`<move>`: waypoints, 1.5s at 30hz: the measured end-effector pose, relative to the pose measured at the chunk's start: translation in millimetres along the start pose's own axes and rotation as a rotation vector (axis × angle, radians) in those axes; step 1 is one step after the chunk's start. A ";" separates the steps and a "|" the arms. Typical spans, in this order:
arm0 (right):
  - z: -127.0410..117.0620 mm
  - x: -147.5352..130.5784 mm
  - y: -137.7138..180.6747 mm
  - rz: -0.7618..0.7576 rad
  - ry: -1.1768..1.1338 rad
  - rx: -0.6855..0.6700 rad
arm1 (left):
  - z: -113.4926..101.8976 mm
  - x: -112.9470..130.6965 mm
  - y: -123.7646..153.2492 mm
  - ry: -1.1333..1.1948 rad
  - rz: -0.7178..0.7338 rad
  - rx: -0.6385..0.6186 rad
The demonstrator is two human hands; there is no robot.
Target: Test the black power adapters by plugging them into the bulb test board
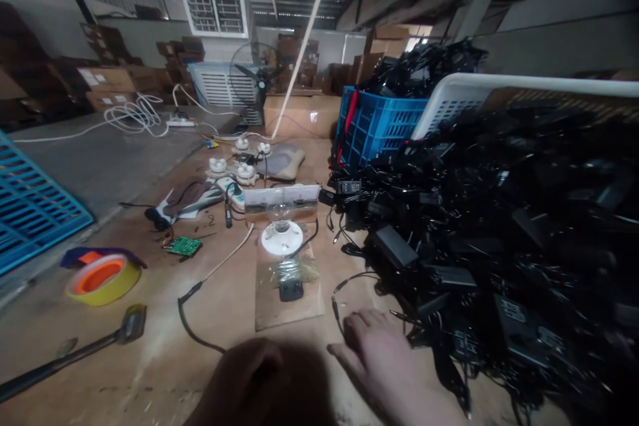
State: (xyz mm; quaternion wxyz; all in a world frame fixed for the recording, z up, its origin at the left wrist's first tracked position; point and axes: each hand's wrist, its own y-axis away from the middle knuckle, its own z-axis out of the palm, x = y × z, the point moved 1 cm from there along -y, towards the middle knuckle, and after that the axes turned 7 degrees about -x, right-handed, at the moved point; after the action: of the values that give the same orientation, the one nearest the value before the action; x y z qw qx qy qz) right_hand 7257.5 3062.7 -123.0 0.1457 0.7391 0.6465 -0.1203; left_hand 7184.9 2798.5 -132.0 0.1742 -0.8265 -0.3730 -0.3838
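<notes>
My right hand [382, 363] lies at the bottom centre on the wooden surface, fingers stretched out toward the left and holding nothing. Its fingertips are close to a thin black cable [339, 293] that loops out of the big pile of black power adapters [499, 233] on the right. My left hand [254, 379] is a dark, shadowed shape at the bottom edge, and its fingers cannot be made out. Just ahead lies a small board [289, 303] with a black part on it. Beyond that a clear bulb sits in a white lamp holder [282, 236].
A yellow-and-orange tape roll [102, 277], a green circuit board [183, 245] and a long-handled tool [74, 353] lie to the left. A blue crate [379, 123] and a white basket [499, 90] hold more adapters. Further back stand a fan [259, 76], coiled white cable [134, 113] and cardboard boxes.
</notes>
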 end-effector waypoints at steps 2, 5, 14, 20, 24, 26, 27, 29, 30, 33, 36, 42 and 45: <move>20.0 -11.6 -12.6 0.003 -0.040 0.067 | -1.0 2.0 -10.2 -0.005 0.037 -0.041; 31.8 -14.4 -18.1 -0.017 -0.111 0.088 | -1.2 3.4 -20.6 0.038 0.085 -0.061; 42.3 -18.7 -12.6 0.030 -0.217 0.095 | 14.3 13.5 -39.5 0.116 0.064 -0.121; 30.8 -12.4 -26.2 0.070 -0.392 0.158 | 14.6 14.8 -44.6 0.132 0.046 -0.163; 12.1 -13.6 -8.9 -0.044 -0.608 0.079 | 13.6 20.7 -48.0 0.219 -0.089 -0.130; 4.7 -15.7 4.0 -0.095 -0.686 0.044 | 15.8 27.1 -50.8 0.305 -0.107 -0.146; 2.0 -16.9 9.8 -0.121 -0.709 0.036 | 17.6 30.9 -52.4 0.356 -0.103 -0.170; -1.6 -20.3 19.0 -0.171 -0.716 0.028 | 22.1 37.6 -55.5 0.458 -0.104 -0.233; -3.0 -22.6 22.5 -0.197 -0.688 0.020 | 24.4 40.1 -56.6 0.490 -0.107 -0.260; -11.3 -28.7 28.9 -0.242 -0.522 -0.040 | 31.2 43.4 -57.2 0.442 -0.048 -0.318; -33.1 -19.0 23.7 -0.305 -0.313 -0.099 | 38.7 43.3 -56.3 0.292 0.040 -0.348; -100.5 68.6 -33.7 -0.078 0.225 0.191 | 37.6 47.3 -69.7 0.338 -0.050 -0.219; -139.3 77.2 -46.3 -0.058 0.170 0.306 | 12.5 50.9 -77.6 0.413 -0.049 0.028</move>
State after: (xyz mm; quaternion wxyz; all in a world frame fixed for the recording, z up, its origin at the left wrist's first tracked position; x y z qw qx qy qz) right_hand 7220.5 3191.1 -24.7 -0.0273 0.7410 0.6520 -0.1583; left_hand 7154.7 2881.6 -101.1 0.2491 -0.7186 -0.3546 -0.5439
